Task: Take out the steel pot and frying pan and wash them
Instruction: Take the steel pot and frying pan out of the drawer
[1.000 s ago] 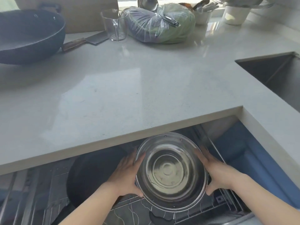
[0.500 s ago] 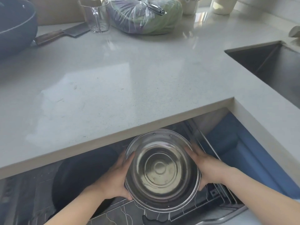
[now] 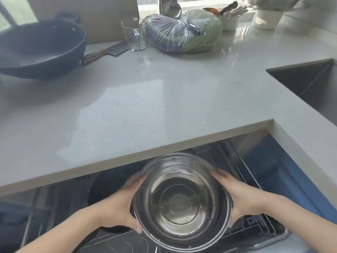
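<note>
- A pale grey speckled stone countertop (image 3: 145,99) fills most of the view, its front edge running above an open pull-out wire rack drawer (image 3: 255,223).
- A square steel sink (image 3: 310,84) is sunk into the countertop at the right.
- A large dark wok with loop handles (image 3: 40,50) sits on the countertop at the far left; a cleaver with a wooden handle (image 3: 107,52) lies just beside it.
- A clear plastic bag of green and purple vegetables (image 3: 184,35) rests near the window, a clear glass measuring jug (image 3: 135,34) just left of it.
- The round shiny steel pot (image 3: 182,201) is held over the drawer, below the countertop edge, its open mouth facing the camera and its inside empty.
- A black frying pan (image 3: 107,185) lies in the drawer, left of the pot and partly hidden behind the left arm.
- The left hand (image 3: 124,205) grips the pot's left wall, fingers curled round the rim.
- The right hand (image 3: 242,196) grips the right wall likewise, so the pot sits between both palms.
</note>
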